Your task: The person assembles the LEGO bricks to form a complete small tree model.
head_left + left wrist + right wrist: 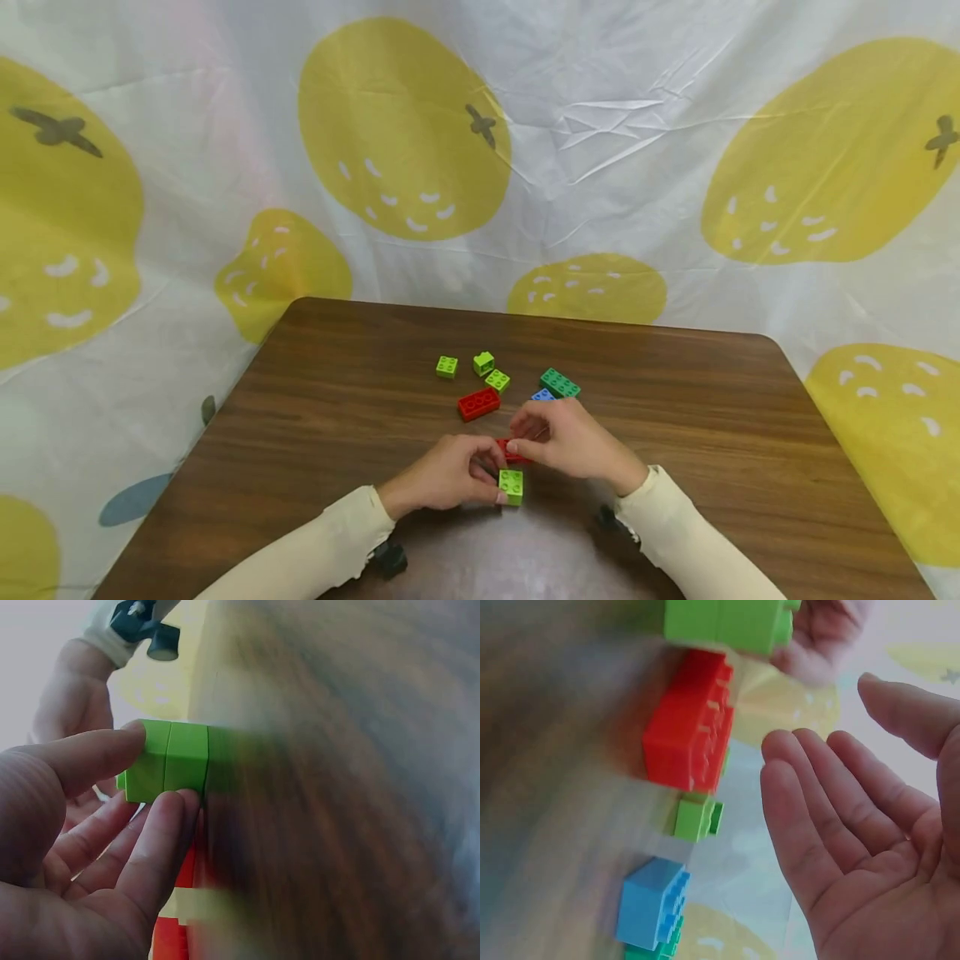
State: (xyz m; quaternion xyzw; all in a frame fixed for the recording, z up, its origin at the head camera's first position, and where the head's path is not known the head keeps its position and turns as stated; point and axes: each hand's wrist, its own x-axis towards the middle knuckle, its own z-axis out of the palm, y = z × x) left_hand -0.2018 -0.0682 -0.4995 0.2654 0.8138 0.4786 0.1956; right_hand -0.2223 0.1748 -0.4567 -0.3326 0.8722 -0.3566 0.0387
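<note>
My left hand (450,472) pinches a stack of two light green building bricks (511,487) between thumb and fingers. In the left wrist view a seam divides the green bricks (167,761), and the stack stands close at the wooden surface. My right hand (573,437) hovers just beyond it, its thumb apart from the loosely bent fingers and nothing between them. Under the right hand lies a red brick (513,457), partly covered by both hands in the head view. The right wrist view shows a red brick (686,731) with its studs facing up, clear of the right fingers.
Farther back on the brown table (360,358) lie another red brick (479,405), several light green bricks (447,367), a blue brick (543,395) and a dark green brick (559,383). Behind the table hangs a white cloth (585,183) with yellow fruit prints.
</note>
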